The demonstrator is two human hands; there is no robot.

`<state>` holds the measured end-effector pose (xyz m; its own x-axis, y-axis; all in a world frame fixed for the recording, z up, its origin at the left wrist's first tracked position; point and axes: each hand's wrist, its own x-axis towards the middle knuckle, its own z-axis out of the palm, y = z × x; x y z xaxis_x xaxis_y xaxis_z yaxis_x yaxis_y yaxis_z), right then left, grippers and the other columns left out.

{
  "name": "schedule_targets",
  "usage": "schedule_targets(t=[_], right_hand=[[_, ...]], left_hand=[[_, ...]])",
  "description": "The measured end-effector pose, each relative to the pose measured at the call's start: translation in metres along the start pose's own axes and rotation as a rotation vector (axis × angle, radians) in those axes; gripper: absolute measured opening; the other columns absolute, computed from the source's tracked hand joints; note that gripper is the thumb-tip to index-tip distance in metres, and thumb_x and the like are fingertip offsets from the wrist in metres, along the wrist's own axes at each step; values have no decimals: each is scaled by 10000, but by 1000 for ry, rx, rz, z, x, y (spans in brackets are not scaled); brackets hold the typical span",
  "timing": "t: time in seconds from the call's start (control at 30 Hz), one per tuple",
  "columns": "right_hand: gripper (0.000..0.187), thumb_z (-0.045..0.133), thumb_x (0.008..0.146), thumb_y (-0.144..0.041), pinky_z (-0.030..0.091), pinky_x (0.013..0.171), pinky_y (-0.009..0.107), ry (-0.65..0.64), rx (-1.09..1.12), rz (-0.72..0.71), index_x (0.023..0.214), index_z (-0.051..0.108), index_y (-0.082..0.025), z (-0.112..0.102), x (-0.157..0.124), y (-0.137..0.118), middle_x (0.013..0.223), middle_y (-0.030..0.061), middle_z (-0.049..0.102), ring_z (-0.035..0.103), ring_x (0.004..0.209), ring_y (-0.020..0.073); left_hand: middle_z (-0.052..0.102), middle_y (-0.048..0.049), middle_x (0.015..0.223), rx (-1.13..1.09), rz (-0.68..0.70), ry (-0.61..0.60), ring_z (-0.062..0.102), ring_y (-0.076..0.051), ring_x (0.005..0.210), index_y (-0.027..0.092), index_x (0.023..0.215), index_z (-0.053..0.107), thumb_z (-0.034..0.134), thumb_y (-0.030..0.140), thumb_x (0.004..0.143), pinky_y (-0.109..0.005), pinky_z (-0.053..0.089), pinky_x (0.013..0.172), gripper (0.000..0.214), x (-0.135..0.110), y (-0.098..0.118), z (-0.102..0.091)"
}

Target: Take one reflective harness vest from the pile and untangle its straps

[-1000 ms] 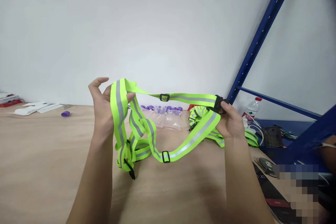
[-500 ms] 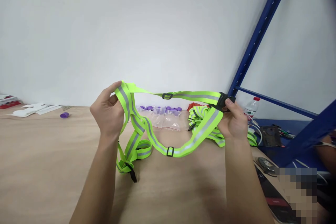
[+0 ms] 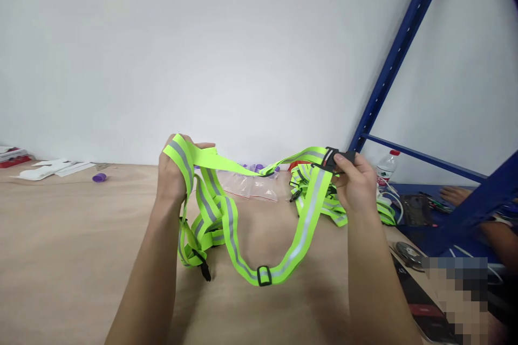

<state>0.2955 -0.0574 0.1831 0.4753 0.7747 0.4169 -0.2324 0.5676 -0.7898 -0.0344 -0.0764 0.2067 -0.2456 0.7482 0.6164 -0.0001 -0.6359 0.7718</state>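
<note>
I hold a neon yellow-green reflective strap harness (image 3: 305,226) with grey stripes up over the wooden table (image 3: 73,259). My left hand (image 3: 172,178) is closed round a folded bunch of its straps at the upper left. My right hand (image 3: 354,183) pinches the black plastic buckle (image 3: 332,158) at the upper right. A thin strap sags between both hands. A wide loop hangs down to a black slider (image 3: 264,276) near the tabletop, and another black clip (image 3: 202,267) dangles below my left wrist.
A heap of similar reflective straps (image 3: 324,194) lies behind my right hand, beside clear bags with purple parts (image 3: 253,180). A purple cap (image 3: 99,177) and white papers (image 3: 52,168) sit far left. A blue rack frame (image 3: 400,54), a water bottle (image 3: 386,168) and another person's hand (image 3: 457,194) are at right.
My hands have come closer together, so the top strap went slack and the wide loop dropped lower toward the table. My left hand closed round the straps.
</note>
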Motion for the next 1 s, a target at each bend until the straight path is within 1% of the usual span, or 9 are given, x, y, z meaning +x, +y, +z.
schedule_targets(t=[0.2, 0.37, 0.43, 0.53, 0.67, 0.73, 0.83, 0.93, 1.0], right_hand=[[378, 852, 550, -423, 460, 395, 206, 37, -122, -12, 703, 585, -204, 3, 1, 5, 663, -26, 576, 546, 584, 128], [388, 781, 649, -505, 446, 410, 222, 127, -293, -92, 816, 584, -217, -2, 5, 11, 764, 14, 618, 592, 639, 165], [384, 760, 677, -520, 456, 425, 239, 152, -330, -100, 826, 572, -220, -5, 6, 14, 775, 22, 620, 595, 634, 171], [388, 750, 679, -530, 479, 446, 272, 170, -321, -75, 833, 563, -227, -6, 8, 16, 772, 23, 610, 583, 617, 175], [357, 726, 697, -525, 467, 473, 270, 168, -257, -72, 822, 558, -236, -4, 8, 16, 757, 6, 585, 549, 597, 158], [325, 703, 713, -514, 433, 473, 251, 162, -249, -93, 785, 551, -235, -4, 7, 16, 719, -10, 562, 516, 579, 142], [290, 694, 707, -479, 394, 469, 233, 107, -279, -92, 722, 551, -228, -4, 6, 15, 661, -25, 547, 495, 561, 131], [266, 708, 690, -454, 426, 505, 232, -22, -341, -19, 697, 592, -214, -5, 3, 11, 681, -14, 589, 536, 606, 137], [280, 715, 691, -469, 460, 540, 238, -164, -428, 57, 705, 629, -204, -6, 0, 6, 717, 3, 618, 564, 650, 147]], left_hand=[[650, -14, 690, 89, -220, -297, 604, -187, 552, 231, 1079, 552, 441, 758, 874, -251, 428, 462, 576, -1, 6, 0], [556, 4, 619, 274, -532, -781, 525, -157, 525, 220, 1102, 627, 411, 750, 898, -242, 424, 470, 608, -6, 13, -10], [508, 30, 576, 245, -573, -947, 461, -133, 478, 225, 1140, 630, 463, 733, 888, -240, 406, 459, 592, -7, 16, -14], [514, 48, 600, 175, -580, -1057, 469, -118, 491, 233, 1130, 644, 742, 564, 779, -215, 394, 438, 493, -7, 21, -20], [604, 23, 612, 52, -604, -1023, 559, -125, 482, 204, 932, 678, 836, 334, 720, -209, 435, 430, 296, -8, 22, -24], [624, -7, 571, 15, -535, -923, 554, -124, 429, 168, 763, 675, 796, 374, 773, -219, 436, 412, 238, -10, 22, -21], [639, -39, 572, -121, -359, -675, 604, -142, 485, 149, 609, 665, 761, 445, 804, -249, 507, 502, 367, -13, 24, -14], [605, -34, 550, -325, -364, -516, 612, -152, 525, 160, 554, 662, 661, 511, 869, -291, 563, 604, 472, -11, 26, -10], [596, -36, 554, -427, -396, -510, 593, -144, 507, 156, 535, 661, 592, 536, 901, -311, 580, 626, 532, -6, 25, -11]])
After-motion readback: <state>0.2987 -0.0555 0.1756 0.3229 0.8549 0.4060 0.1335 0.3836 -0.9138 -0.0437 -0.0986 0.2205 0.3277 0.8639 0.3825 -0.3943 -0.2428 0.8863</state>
